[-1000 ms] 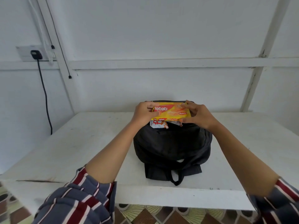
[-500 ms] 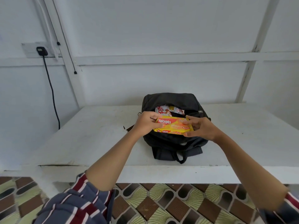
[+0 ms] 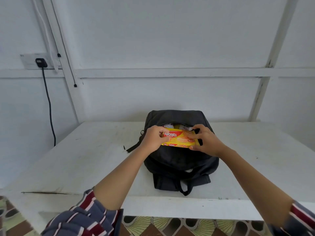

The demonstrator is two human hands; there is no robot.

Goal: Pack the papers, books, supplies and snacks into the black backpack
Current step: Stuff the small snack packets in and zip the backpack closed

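The backpack [image 3: 180, 166] is plain black and lies on a white surface [image 3: 76, 159] scuffed with thin dark marks near its front left edge. The wafer packet [image 3: 179, 139] at the backpack's opening is yellow with a red band bearing white letters. The left sleeve [image 3: 81, 218] is striped slate blue, dark red and white, the floor tiles [image 3: 144, 225] below the front edge show pale green fans on brown, and a black plug [image 3: 41, 62] stands out against the white wall [image 3: 170, 40].

Both bare forearms stretched forward and converging, striped sleeves bunched near the elbows, left hand [image 3: 152, 139] curled round the left end of a snack pack [image 3: 179, 139], right hand [image 3: 207, 142] gripping its right end, fingers [image 3: 197, 129] arched over the top edge
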